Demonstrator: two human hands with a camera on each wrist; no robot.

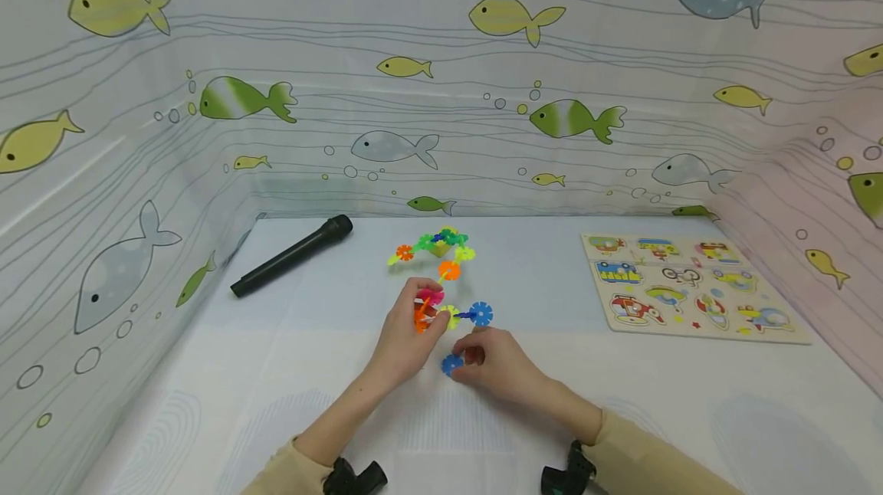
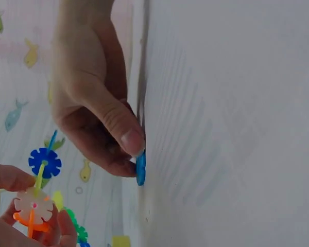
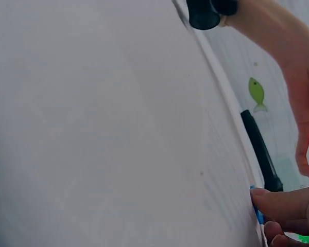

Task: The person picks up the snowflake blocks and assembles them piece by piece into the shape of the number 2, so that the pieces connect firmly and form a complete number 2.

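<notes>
My left hand [image 1: 405,334] grips a chain of toothed plastic snowflake discs [image 1: 449,270] by its near part, around pink, orange and yellow pieces. From there the chain curves back across the table through orange, yellow and green discs. A blue disc [image 1: 480,313] ends its near side, just beyond my right hand [image 1: 507,363]. Between thumb and fingers that hand pinches a separate blue disc [image 1: 451,365], low over the table. In the left wrist view this loose disc [image 2: 140,172] is seen edge-on, apart from the chain's darker blue disc [image 2: 45,162].
A black microphone [image 1: 293,256] lies at the back left. To the right is a wooden puzzle board [image 1: 690,288] with vehicle pictures. Fish-patterned sheeting [image 1: 441,112] walls in the back and sides of the white table [image 1: 552,434].
</notes>
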